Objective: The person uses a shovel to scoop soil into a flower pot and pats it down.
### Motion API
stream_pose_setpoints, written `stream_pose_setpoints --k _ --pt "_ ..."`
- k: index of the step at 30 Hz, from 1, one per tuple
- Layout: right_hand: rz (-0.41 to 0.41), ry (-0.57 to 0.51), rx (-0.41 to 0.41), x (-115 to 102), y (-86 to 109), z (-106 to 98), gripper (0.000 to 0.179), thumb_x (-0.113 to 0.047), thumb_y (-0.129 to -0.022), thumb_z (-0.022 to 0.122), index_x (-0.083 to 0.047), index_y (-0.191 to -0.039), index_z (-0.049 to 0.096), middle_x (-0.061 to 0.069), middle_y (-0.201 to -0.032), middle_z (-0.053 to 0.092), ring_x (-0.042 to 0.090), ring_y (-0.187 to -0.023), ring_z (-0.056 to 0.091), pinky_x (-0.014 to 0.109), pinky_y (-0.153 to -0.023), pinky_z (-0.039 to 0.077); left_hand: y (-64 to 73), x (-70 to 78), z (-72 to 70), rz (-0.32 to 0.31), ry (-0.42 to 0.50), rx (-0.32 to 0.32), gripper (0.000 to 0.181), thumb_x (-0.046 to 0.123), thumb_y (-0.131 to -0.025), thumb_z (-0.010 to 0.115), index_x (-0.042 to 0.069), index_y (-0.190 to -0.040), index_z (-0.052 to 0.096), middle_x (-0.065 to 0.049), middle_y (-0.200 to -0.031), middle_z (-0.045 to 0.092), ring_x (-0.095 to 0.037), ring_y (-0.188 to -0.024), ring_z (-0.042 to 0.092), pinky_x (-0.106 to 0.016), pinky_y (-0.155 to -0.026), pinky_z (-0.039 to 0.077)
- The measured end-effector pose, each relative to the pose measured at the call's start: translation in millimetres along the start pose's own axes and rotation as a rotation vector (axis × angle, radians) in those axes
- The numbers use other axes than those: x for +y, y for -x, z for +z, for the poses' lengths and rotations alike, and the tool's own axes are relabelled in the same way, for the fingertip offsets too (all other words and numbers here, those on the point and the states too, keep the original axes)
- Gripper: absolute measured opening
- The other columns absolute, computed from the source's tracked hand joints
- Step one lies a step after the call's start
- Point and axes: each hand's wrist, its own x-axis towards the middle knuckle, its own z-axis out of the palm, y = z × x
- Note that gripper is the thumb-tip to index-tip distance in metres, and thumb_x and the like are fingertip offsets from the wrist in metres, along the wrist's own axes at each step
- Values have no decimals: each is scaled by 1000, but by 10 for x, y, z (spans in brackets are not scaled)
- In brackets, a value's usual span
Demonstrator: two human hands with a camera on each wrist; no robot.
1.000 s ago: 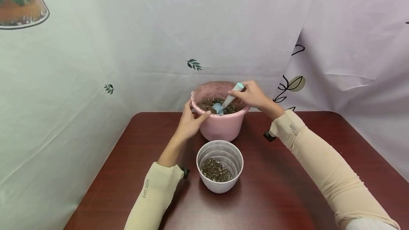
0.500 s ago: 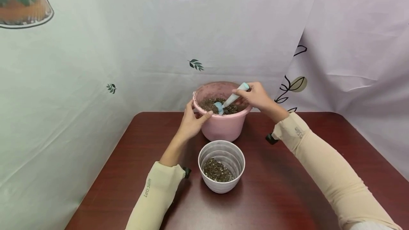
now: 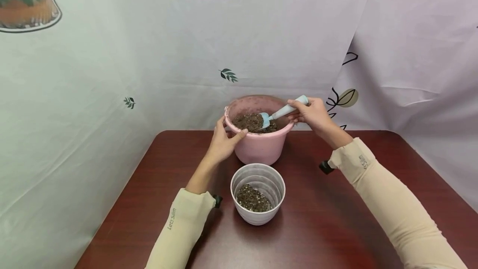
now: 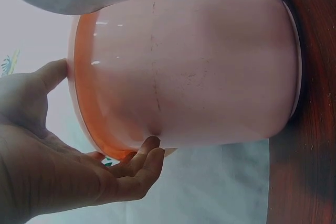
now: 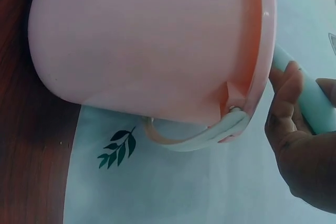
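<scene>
A pink bucket [image 3: 259,148] of dark potting soil [image 3: 248,122] stands toward the table's back edge. My left hand [image 3: 221,143] steadies it at the left, thumb on the rim and fingers along the outer wall, as the left wrist view shows. My right hand [image 3: 313,113] grips the pale handle of a small trowel [image 3: 285,111] over the bucket's right rim. The trowel's light blue blade [image 3: 265,120] lies at the soil, handle slanting up to the right. In front of the bucket sits a white ribbed pot [image 3: 257,218] with some soil in its bottom.
The dark red wooden table [image 3: 317,223] has its back edge just behind the bucket. A pale curtain [image 3: 171,53] with printed plants hangs behind it. The bucket's white carrying handle [image 5: 199,139] hangs at its side in the right wrist view.
My right hand has moved to the right and the trowel has tipped flatter, its blade shifting right across the soil. My left hand, the bucket and the pot stay as they were.
</scene>
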Motion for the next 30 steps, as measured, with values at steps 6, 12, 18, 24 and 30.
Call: stream_pose_setpoints --k 6,12,18,24,30 --pt "-23 -54 13 43 -6 -7 34 -20 -96 68 11 -107 60 8 -69 72 12 -58 69 24 -55 55 12 -3 -15 -10 -22 -2 95 34 -91 73 1 -156 12 -28 -149 28 -40 -121 51 -44 -95 49" --pt "-23 -86 41 89 -8 -11 33 -21 -96 68 10 -106 61 7 -68 72 12 -58 69 23 -54 54 16 0 -22 -15 -86 -10 97 40 -91 71 1 -156 11 -28 -150 24 -40 -131 42 -49 -104 41" --pt "-22 -121 66 98 7 -29 32 -22 -94 70 7 -104 61 7 -68 72 13 -58 69 24 -55 55 5 -1 -26 -8 -141 -14 99 45 -91 70 2 -156 9 -28 -152 19 -39 -137 31 -53 -111 30" --pt "-45 -151 70 44 62 -66 27 -20 -94 70 6 -101 63 9 -69 72 17 -59 70 26 -57 56 64 71 -53 -20 -169 -29 104 49 -92 66 -1 -155 -1 -32 -149 15 -41 -133 35 -54 -111 31" --pt "-72 -131 91 -33 134 -97 21 -22 -94 70 -1 -95 68 7 -70 72 16 -61 71 25 -57 56 267 160 -150 -40 -258 -54 101 53 -95 59 2 -156 -2 -30 -151 15 -40 -131 45 -75 -107 3"
